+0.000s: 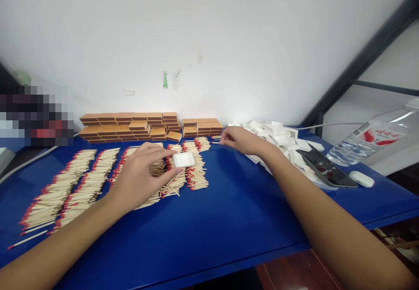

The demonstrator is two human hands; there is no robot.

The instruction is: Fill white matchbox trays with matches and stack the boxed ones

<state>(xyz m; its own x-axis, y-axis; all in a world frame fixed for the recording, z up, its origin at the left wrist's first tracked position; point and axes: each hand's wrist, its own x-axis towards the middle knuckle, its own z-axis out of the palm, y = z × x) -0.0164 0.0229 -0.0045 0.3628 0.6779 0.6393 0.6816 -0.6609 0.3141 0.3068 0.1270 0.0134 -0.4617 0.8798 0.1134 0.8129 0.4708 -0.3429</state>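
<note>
My left hand (144, 172) pinches a small white matchbox tray (183, 159) between thumb and fingers, above the rows of matches. The tray is tilted toward me and its inside looks bare. Farther back, my right hand (240, 139) is closed, its fingertips pinching a match (216, 142) whose red head points left. Close by, a short row of red-headed matches (196, 168) lies on the blue table (229, 220). More long rows of matches (55, 194) spread to the left, partly hidden by my left hand and forearm.
Brown matchboxes (114, 131) are stacked along the wall, with a smaller stack (203, 127) beside them. At the right lie a heap of white trays (278, 135), a phone (327, 168), a white earbud case (361, 179) and a tilted water bottle (373, 133). A white cable runs at the left.
</note>
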